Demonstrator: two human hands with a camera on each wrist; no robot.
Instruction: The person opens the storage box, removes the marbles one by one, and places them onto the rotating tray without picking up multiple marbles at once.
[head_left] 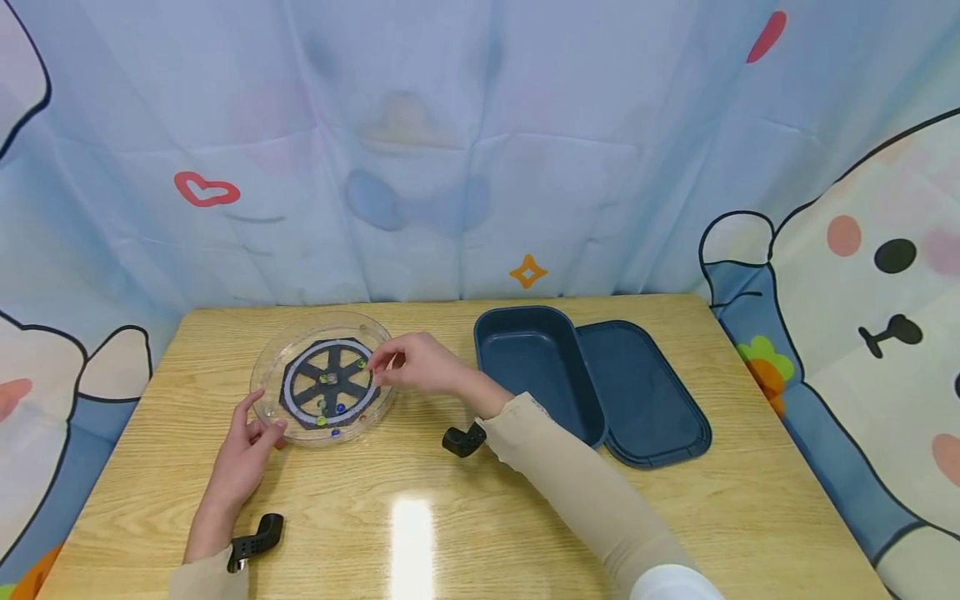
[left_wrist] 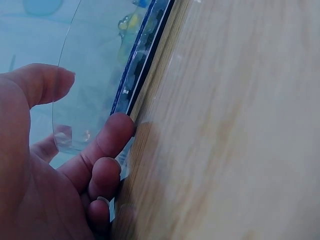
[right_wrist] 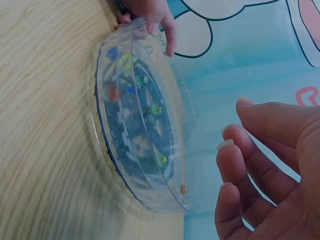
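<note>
A clear round dish (head_left: pixel 262 367) with a dark spoked, ring-shaped insert (head_left: pixel 307 353) stands at the table's left. Several small glass marbles lie in it, among them a blue marble (head_left: pixel 341 408), a green marble (right_wrist: pixel 157 109) and a red marble (right_wrist: pixel 114 93). My left hand (head_left: pixel 243 450) holds the dish's near-left side, its fingers bent against the wall in the left wrist view. Over the right rim hovers my right hand (head_left: pixel 420 362), thumb and fingers loosely bent. In the right wrist view I see nothing between its fingertips.
A dark blue rectangular box (head_left: pixel 536 350) stands right of the dish, and its matching lid (head_left: pixel 645 392) lies flat against the box's right side. All rest on a wooden table (head_left: pixel 360 508), with a printed curtain (head_left: pixel 420 150) hanging behind the far edge.
</note>
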